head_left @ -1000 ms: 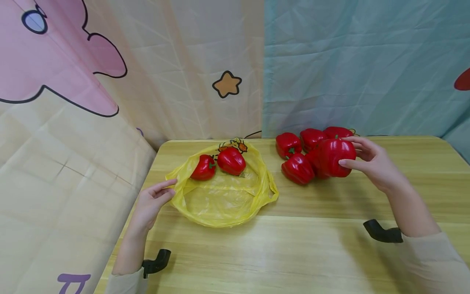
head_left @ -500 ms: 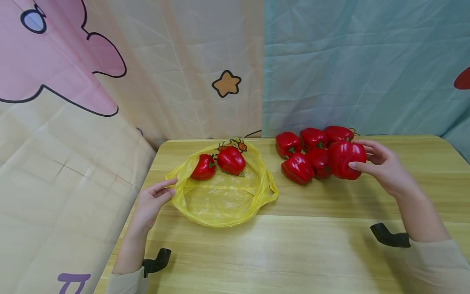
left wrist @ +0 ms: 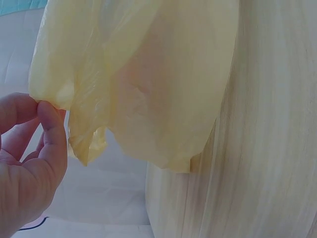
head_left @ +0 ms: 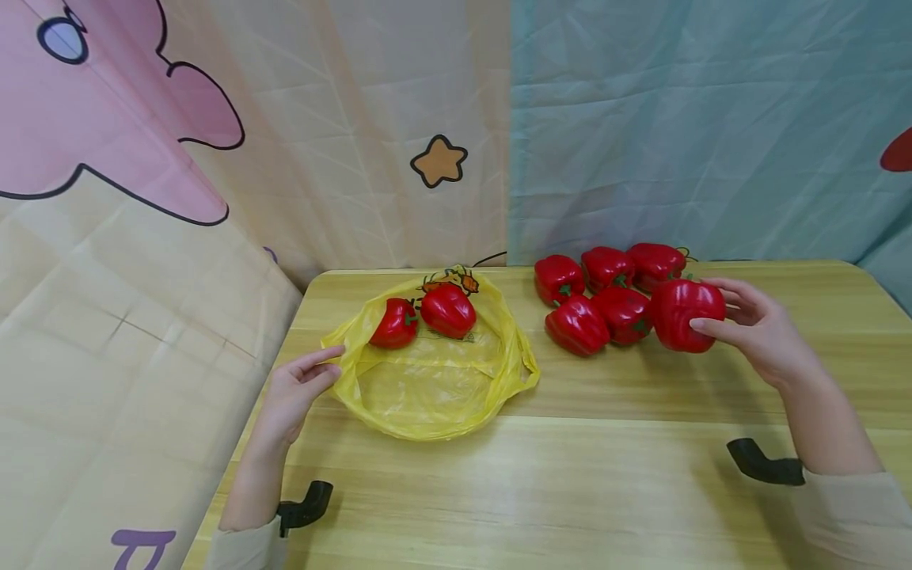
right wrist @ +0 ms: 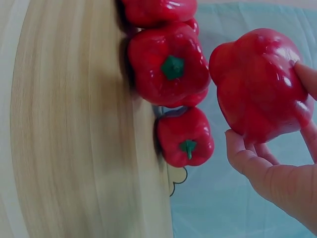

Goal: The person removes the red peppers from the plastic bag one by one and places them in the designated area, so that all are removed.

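My left hand pinches the left rim of a yellow plastic bag between thumb and fingers; the left wrist view shows the thin film hanging from that pinch. The bag's mouth is spread wide, and two red bell peppers lie inside toward its back. On the right, my right hand grips another red bell pepper, thumb on its near side. That pepper appears raised beside the group in the right wrist view, its underside toward the camera.
Several red bell peppers with green stems sit clustered right of the bag, near the back edge of the wooden table. Printed curtains hang behind the table, and another cloth borders its left side.
My right hand has moved right and slightly nearer with its bell pepper, uncovering the peppers behind it. The left hand and the bag have stayed in place.
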A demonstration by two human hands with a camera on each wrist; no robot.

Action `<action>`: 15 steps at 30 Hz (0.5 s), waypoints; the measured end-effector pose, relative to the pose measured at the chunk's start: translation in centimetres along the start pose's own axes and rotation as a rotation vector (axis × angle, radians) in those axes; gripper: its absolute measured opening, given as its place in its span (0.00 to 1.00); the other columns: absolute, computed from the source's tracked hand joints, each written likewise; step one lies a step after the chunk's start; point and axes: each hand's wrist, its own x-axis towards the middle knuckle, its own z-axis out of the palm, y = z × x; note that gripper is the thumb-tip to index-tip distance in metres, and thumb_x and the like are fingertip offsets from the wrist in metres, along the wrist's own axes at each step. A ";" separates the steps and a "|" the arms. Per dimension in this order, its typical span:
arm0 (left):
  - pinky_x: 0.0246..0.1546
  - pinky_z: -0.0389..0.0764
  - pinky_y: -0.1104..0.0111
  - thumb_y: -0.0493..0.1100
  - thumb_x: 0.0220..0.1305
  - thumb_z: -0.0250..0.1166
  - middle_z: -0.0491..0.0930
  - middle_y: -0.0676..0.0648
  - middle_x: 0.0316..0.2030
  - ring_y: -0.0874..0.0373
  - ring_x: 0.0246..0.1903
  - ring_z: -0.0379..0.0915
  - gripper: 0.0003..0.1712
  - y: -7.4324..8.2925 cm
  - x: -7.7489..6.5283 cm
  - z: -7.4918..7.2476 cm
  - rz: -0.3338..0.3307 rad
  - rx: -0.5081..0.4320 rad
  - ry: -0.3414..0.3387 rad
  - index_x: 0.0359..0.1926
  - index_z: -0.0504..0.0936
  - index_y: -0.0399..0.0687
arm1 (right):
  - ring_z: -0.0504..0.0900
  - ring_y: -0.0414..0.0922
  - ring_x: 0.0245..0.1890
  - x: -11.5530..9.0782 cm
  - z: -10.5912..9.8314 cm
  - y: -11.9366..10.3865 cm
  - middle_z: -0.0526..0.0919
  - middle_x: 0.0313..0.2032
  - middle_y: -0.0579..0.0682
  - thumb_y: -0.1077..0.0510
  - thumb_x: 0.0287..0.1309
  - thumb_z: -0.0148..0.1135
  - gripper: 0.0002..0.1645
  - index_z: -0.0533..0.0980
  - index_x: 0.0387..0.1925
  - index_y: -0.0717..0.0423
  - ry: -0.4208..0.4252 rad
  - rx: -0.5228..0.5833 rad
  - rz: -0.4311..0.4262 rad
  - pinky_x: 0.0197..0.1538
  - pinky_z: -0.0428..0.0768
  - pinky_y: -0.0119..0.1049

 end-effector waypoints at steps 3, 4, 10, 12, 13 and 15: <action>0.36 0.77 0.79 0.30 0.62 0.59 0.78 0.53 0.36 0.66 0.35 0.74 0.23 -0.1 0.0 -0.1 0.007 -0.002 -0.002 0.55 0.68 0.19 | 0.76 0.36 0.41 0.0 -0.5 0.4 0.74 0.47 0.41 0.69 0.57 0.59 0.29 0.68 0.60 0.51 0.016 0.020 0.017 0.34 0.81 0.28; 0.37 0.77 0.79 0.30 0.62 0.59 0.78 0.53 0.36 0.66 0.35 0.74 0.23 -0.1 0.0 -0.1 0.009 -0.002 -0.003 0.55 0.68 0.19 | 0.76 0.36 0.41 0.0 -0.7 0.5 0.74 0.47 0.41 0.69 0.57 0.59 0.29 0.68 0.60 0.51 0.022 0.025 0.024 0.34 0.81 0.28; 0.37 0.77 0.78 0.31 0.62 0.59 0.77 0.53 0.37 0.66 0.35 0.74 0.22 -0.2 0.0 -0.1 0.003 -0.007 -0.001 0.55 0.69 0.20 | 0.75 0.35 0.40 0.1 -1.6 1.1 0.75 0.46 0.39 0.68 0.56 0.60 0.30 0.68 0.61 0.49 0.048 0.046 0.053 0.33 0.80 0.28; 0.37 0.77 0.78 0.31 0.62 0.59 0.77 0.53 0.37 0.66 0.35 0.74 0.23 -0.2 0.0 -0.1 0.000 -0.008 0.000 0.55 0.69 0.20 | 0.75 0.35 0.40 0.1 -1.8 1.4 0.75 0.45 0.38 0.68 0.56 0.60 0.30 0.69 0.60 0.48 0.054 0.058 0.056 0.33 0.80 0.28; 0.37 0.77 0.78 0.31 0.62 0.59 0.77 0.53 0.37 0.66 0.36 0.74 0.23 -0.2 0.0 -0.1 -0.001 -0.007 0.000 0.55 0.69 0.20 | 0.75 0.35 0.40 0.1 -2.0 1.5 0.75 0.45 0.38 0.69 0.56 0.60 0.30 0.69 0.60 0.48 0.052 0.069 0.058 0.33 0.80 0.28; 0.37 0.77 0.78 0.31 0.62 0.59 0.77 0.53 0.37 0.66 0.36 0.74 0.23 -0.2 0.0 -0.1 -0.002 -0.006 0.001 0.55 0.69 0.20 | 0.74 0.35 0.40 0.1 -2.2 1.8 0.75 0.45 0.38 0.69 0.57 0.59 0.30 0.69 0.59 0.46 0.047 0.073 0.063 0.33 0.80 0.27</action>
